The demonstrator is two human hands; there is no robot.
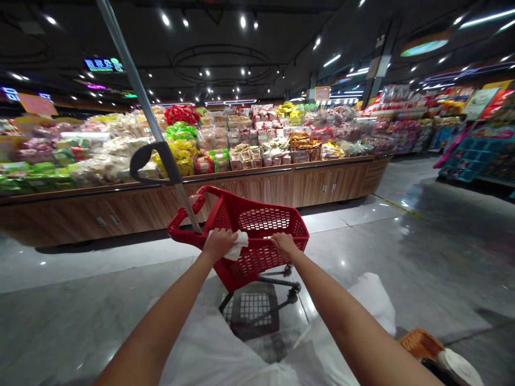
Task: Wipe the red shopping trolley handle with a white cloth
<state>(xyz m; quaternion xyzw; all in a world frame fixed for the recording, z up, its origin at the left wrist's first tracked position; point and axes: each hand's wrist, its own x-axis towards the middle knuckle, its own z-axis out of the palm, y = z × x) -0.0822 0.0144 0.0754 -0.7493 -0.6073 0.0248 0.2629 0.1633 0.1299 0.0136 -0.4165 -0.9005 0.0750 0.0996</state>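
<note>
A red plastic shopping basket (257, 220) on a wheeled frame stands on the floor straight ahead of me. My left hand (219, 244) is closed on its near rim with a white crumpled tissue (239, 245) pressed under the fingers. My right hand (285, 245) grips the same rim further right. A long grey pull handle (161, 153) with a black loop grip rises from the basket's left side towards the upper left. The basket looks empty inside.
A long wooden display island (314, 185) piled with packaged snacks runs across ahead. More shelves (462, 128) stand at the right. The grey tiled floor (422, 252) is glossy. An orange basket (420, 343) sits at the lower right by my leg.
</note>
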